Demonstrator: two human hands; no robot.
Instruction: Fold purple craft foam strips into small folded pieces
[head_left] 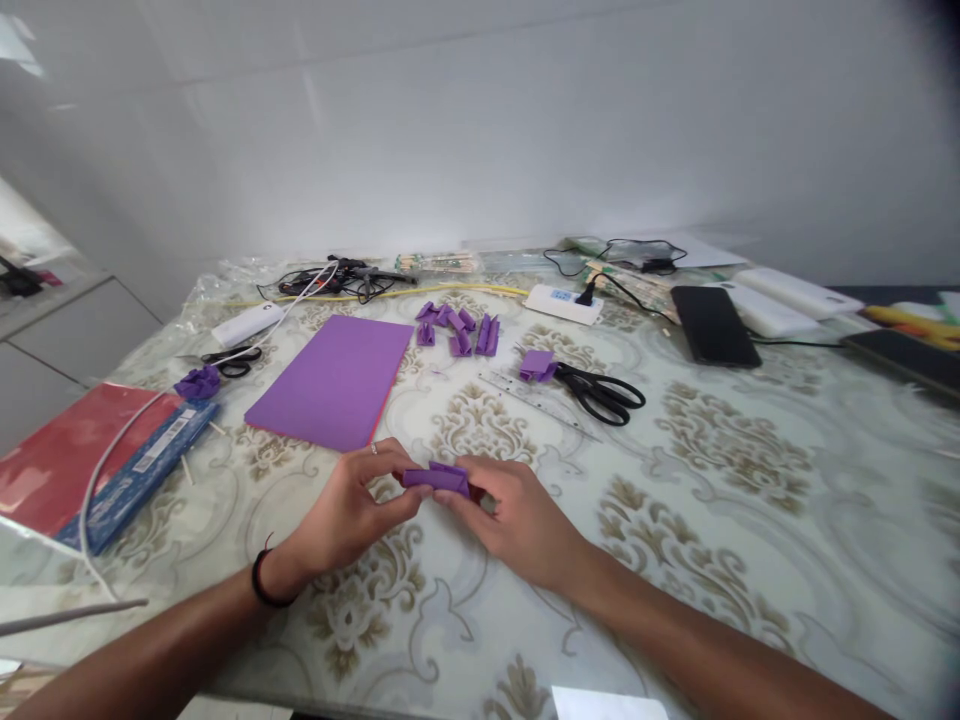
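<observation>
My left hand [341,515] and right hand [525,515]: fingers closed, pinching opposite ends of folded purple paper [452,482] over tablecloth [630,470], thumbs almost meeting, presumably to keep creases tight. Purple sheets [334,380] just beyond left hand, likely for easy reach.

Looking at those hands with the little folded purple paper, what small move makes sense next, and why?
Probably a gentle press along its fold. The left hand and right hand both pinch the folded purple paper, one at each end, and a flap seems to stand up at its far edge. Similar folded pieces lie beyond the hands.
</observation>
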